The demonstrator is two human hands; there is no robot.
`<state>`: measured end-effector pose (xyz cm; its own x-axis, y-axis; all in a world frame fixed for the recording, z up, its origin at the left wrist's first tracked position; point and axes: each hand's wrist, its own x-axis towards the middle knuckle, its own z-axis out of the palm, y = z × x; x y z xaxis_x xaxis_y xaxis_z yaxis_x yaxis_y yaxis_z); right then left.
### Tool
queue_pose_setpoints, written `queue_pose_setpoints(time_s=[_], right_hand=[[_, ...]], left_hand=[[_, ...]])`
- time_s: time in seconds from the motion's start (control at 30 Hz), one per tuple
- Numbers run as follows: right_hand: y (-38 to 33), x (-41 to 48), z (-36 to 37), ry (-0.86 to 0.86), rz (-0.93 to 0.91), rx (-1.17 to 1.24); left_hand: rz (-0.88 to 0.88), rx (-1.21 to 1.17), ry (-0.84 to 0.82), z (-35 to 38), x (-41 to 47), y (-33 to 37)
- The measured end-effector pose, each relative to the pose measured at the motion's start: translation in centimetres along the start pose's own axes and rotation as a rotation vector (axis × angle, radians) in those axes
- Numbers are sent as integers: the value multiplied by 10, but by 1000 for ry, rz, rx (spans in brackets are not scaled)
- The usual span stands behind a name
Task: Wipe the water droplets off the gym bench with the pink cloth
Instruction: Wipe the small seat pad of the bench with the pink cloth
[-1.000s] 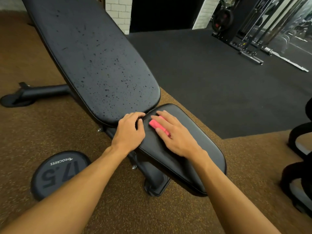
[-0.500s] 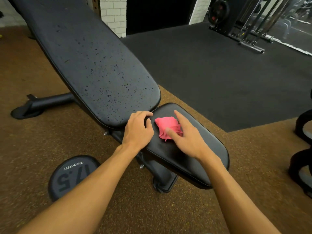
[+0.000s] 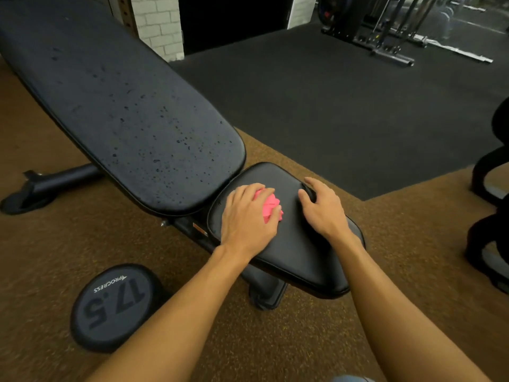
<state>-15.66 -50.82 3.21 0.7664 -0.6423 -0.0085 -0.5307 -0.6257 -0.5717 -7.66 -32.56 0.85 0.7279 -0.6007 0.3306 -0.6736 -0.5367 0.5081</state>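
Pink cloth (image 3: 271, 206) mostly hidden, bunched in my left hand (image 3: 248, 219) grip. Right hand (image 3: 325, 213) clasps the seat pad (image 3: 303, 257) edge, fingertips unseen.

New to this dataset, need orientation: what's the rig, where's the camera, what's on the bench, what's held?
No machine here: a person works with bare hands, and the pictures come from one wide-angle camera on their head, looking forward and down. The black gym bench has water droplets across its long back section; its shorter seat pad is nearer the person. The left hand holds a bunched pink cloth against the seat pad. The right hand rests at that pad's right edge; whether it grips is unclear. A round weight marked 17.5 lies on the brown floor beside the bench.
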Motion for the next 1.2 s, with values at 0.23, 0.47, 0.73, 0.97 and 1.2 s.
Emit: queue_pose_setpoints(time_s=[0.23, 0.47, 0.73, 0.97, 1.2], right_hand=[[-8, 5, 12, -10, 47, -174], [-8, 4, 14, 24, 45, -178], [-10, 3, 14, 36, 51, -179], [-10, 2, 12, 42, 60, -165], [-11, 1, 12, 35, 67, -169]], left_hand=[[-92, 159, -45, -18, -8, -21], [-181, 227, -111, -8, 27, -5], [-111, 229, -100, -29, -15, -21], [-133, 228, -94, -16, 8, -14], [-155, 302, -108, -37, -28, -4]])
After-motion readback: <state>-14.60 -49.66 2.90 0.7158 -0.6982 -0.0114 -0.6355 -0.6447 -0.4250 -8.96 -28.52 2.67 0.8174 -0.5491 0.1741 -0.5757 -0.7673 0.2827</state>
